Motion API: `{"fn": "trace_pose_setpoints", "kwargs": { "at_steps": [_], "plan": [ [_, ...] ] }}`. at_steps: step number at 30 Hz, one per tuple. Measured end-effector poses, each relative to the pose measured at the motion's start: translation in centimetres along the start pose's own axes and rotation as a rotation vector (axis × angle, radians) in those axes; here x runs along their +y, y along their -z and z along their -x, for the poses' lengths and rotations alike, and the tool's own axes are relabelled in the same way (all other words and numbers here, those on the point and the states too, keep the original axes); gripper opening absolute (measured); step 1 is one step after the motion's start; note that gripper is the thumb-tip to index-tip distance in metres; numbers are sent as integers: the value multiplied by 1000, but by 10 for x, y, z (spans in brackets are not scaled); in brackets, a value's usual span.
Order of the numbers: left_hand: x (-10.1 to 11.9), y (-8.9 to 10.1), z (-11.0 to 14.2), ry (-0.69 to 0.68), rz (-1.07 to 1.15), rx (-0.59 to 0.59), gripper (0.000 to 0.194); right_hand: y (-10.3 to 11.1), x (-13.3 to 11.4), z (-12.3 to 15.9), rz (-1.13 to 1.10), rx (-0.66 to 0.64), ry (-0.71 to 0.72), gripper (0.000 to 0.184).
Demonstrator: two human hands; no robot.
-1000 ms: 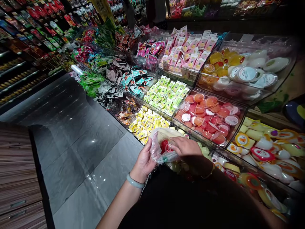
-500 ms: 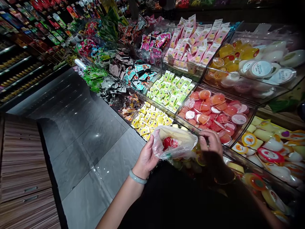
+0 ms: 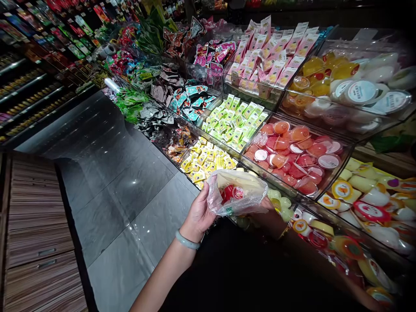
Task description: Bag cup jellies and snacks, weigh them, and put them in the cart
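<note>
A clear plastic bag (image 3: 240, 208) hangs with its mouth gaping upward, and red jelly cups (image 3: 232, 193) with a round printed lid lie inside. At its left edge my left hand (image 3: 199, 212) is closed on the plastic, thumb up along the rim, a pale bangle on the wrist. My right hand (image 3: 267, 205) is in shadow against the bag's right end; its fingers are hidden behind the plastic. Just beyond the bag are small yellow packets (image 3: 208, 160). Pale green jelly cups (image 3: 283, 203) lie right of my right hand.
Clear bins hold red jelly cups (image 3: 292, 151), green packets (image 3: 235, 121), pink packets (image 3: 269, 56) and large pudding cups (image 3: 357, 91). Mixed jelly cups (image 3: 370, 199) fill the right side. Grey floor tiles (image 3: 126, 190) and a wooden cabinet (image 3: 39, 225) are at left.
My right hand has moved left and down, from beside the bag to against its right end, uncovering the pale green cups. The bag's mouth has narrowed slightly. My left hand keeps its hold.
</note>
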State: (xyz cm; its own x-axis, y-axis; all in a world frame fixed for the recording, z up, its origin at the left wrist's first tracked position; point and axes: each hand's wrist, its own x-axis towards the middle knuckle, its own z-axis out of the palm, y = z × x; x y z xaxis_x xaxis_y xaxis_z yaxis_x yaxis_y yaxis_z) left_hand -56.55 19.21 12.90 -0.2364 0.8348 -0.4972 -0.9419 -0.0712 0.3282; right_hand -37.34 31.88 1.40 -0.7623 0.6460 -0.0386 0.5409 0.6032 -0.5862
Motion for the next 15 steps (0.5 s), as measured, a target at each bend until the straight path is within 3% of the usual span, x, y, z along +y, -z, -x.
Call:
{"fn": "trace_pose_setpoints", "kwargs": {
  "at_steps": [3, 5, 8, 10, 12, 15],
  "plan": [
    [1, -1, 2, -16, -9, 5, 37, 0, 4, 0, -19, -64, 70, 55],
    [1, -1, 2, -21, -11, 5, 37, 1, 8, 3, 26, -22, 88, 43],
    [1, 1, 2, -25, -12, 4, 38, 7, 18, 5, 141, 26, 19, 32],
    [1, 1, 2, -25, -18, 8, 39, 18, 26, 4, 188, 42, -44, 34],
    [0, 0, 3, -30, -19, 21, 39, 34, 34, 2, 183, 110, -73, 42],
    [-2, -2, 4, -43, -24, 4, 35, 69, 32, 0, 110, 335, -71, 52]
  ]
}}
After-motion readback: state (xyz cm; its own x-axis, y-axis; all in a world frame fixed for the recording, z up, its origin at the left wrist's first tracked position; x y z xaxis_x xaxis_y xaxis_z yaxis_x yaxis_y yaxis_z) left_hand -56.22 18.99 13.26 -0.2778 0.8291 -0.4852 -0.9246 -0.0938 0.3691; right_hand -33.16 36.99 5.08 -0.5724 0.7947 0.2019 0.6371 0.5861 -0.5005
